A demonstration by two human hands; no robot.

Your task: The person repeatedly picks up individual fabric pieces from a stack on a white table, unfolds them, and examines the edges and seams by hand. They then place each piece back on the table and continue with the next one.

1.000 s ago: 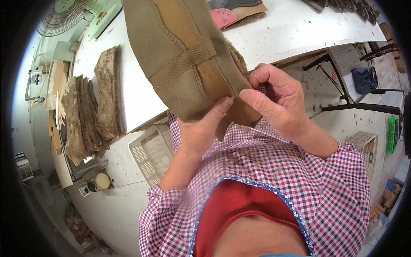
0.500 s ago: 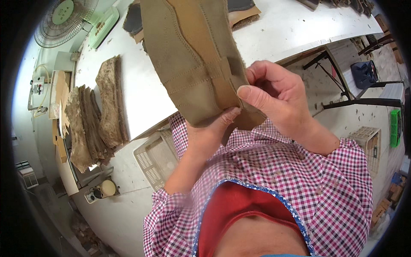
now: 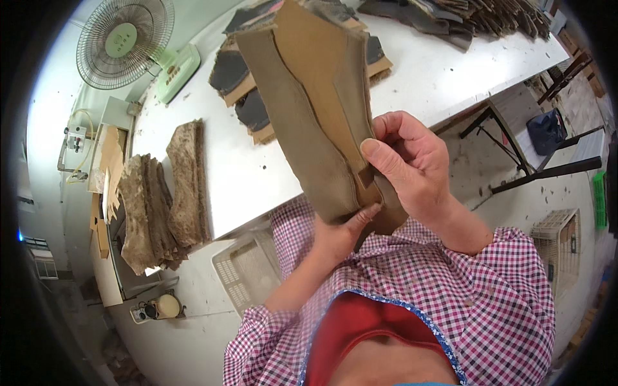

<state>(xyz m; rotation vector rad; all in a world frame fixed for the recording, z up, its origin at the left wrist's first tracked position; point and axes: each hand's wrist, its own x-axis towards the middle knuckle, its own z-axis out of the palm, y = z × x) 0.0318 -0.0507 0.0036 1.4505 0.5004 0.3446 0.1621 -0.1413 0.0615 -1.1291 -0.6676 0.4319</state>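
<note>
A brown boot upper with a lighter tan strip down its middle is held up before me, tilted away over the table. My left hand grips its lower end, thumb lying on the front and the other fingers hidden behind. At the right edge my right hand pinches the material between thumb and curled fingers. A small tan tab shows on the strip between the two hands. Behind the upper, dark pieces with tan edges lie piled on the white table.
Fuzzy brown pieces stand stacked at the table's left edge. A green fan is at the far left. More dark pieces are heaped at the far right. A plastic basket sits under the table, and a crate is on the right.
The boot upper has come lower and to the right in view, showing more of its far end. Both hands keep hold of it. My view now takes in more of the table.
</note>
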